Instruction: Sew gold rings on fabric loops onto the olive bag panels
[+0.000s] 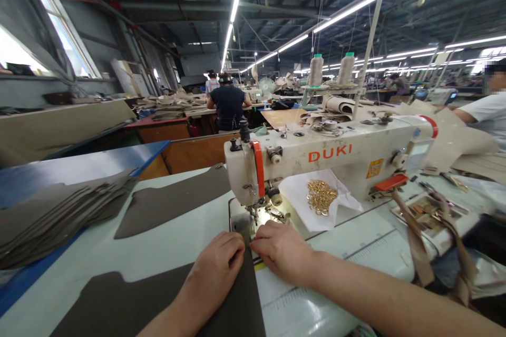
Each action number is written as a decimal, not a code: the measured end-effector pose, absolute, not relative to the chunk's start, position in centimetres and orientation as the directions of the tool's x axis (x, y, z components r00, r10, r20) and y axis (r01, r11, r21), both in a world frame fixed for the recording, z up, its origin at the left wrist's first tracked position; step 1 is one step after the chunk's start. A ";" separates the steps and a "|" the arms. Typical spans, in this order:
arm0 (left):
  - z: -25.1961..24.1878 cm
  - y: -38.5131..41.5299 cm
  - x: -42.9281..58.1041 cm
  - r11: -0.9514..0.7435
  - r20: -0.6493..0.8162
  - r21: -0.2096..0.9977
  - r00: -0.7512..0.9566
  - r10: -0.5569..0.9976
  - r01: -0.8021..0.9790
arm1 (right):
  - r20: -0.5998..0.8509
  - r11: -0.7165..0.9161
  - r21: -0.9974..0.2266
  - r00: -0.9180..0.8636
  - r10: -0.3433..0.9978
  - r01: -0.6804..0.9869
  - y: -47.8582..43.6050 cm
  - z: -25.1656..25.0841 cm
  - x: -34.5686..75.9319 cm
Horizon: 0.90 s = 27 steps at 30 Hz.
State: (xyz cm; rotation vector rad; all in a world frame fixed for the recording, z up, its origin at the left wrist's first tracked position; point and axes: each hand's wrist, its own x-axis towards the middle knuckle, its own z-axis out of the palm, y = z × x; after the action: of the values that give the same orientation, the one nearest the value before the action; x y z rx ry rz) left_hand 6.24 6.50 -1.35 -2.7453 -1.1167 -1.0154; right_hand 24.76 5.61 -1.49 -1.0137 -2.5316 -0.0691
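My left hand lies on a dark grey-brown sheet panel, its fingers curled in a pinch at the panel's far corner. Just to the right, my right hand is closed, thumb and fingertips together under the sewing machine's lit needle area. Whatever the right fingertips hold is too small or hidden to make out. The two hands are a small gap apart, in front of the presser foot. A white sheet behind the right hand bears a heap of small gold metal rings.
Another dark panel lies on the pale table left of the machine. A stack of similar panels is at far left. On the right are a parts tray and hanging brown straps. Co-workers sit further off.
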 end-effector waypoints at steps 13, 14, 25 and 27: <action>-1.5 6.7 6.1 -0.767 0.549 0.151 0.592 0.590 0.624 | 0.281 0.862 0.148 -0.856 0.433 0.484 3.0 0.3 27.6; -1.5 6.6 6.1 -0.766 0.559 0.149 0.586 0.586 0.625 | 0.290 0.866 0.148 -0.858 0.424 0.477 2.9 0.1 27.4; -2.4 6.9 5.6 -0.780 0.580 0.161 0.582 0.570 0.604 | 0.519 0.865 0.053 -0.754 0.403 0.499 4.5 -2.8 24.4; -2.4 6.8 5.6 -0.784 0.586 0.153 0.583 0.562 0.602 | 0.495 0.884 0.048 -0.780 0.383 0.465 4.7 -2.9 24.4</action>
State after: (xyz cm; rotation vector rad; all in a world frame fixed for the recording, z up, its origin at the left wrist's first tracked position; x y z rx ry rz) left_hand 5.61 6.83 -2.38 -2.7392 -1.0080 -0.9805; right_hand 24.39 4.68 -2.91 -0.6171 -2.5670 -0.2298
